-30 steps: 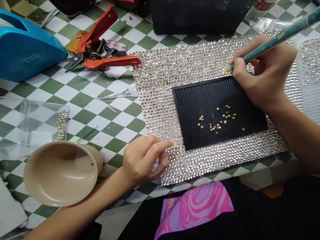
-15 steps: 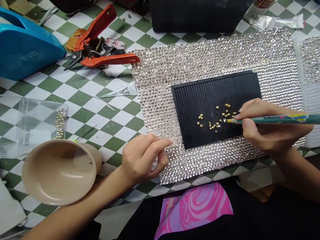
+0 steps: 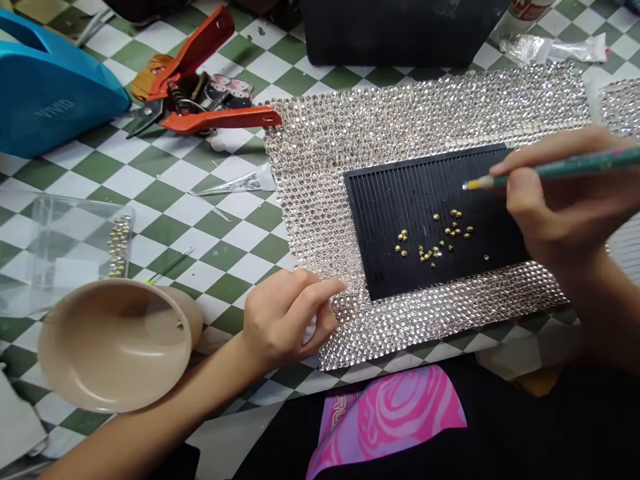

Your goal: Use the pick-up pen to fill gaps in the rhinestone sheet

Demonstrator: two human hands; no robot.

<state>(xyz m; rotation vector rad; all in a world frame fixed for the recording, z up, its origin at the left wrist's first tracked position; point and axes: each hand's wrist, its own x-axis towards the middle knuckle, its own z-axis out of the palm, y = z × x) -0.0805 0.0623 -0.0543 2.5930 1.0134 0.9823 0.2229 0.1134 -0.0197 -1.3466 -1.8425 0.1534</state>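
My right hand [image 3: 575, 200] pinches a green pencil [image 3: 565, 169] with a yellow tip, raised above the black ridged tray [image 3: 385, 200]. A small shiny rhinestone [image 3: 465, 186] appears to cling to the tip. Several gold-backed rhinestones [image 3: 453, 231] lie scattered on the tray, and a single clear one [image 3: 486, 257] sits apart toward its right side. Closed around a white thing [image 3: 310, 329], mostly hidden by the fingers, my left hand [image 3: 287, 317] rests at the near left edge of the silver rhinestone sheet [image 3: 320, 180]. Its index finger points toward the tray.
A beige bowl [image 3: 115, 393] stands by my left forearm. Behind it lies a clear plastic box [image 3: 75, 220] with rhinestones inside. Orange-handled pruning shears [image 3: 220, 120], a blue VIVID tape dispenser [image 3: 60, 87] and a black box [image 3: 400, 33] are farther back on the checkered tablecloth [image 3: 240, 267].
My right hand has lifted the pencil up and to the right, away from the loose rhinestones, with a shiny stone seemingly on its tip. My left hand has stayed put.
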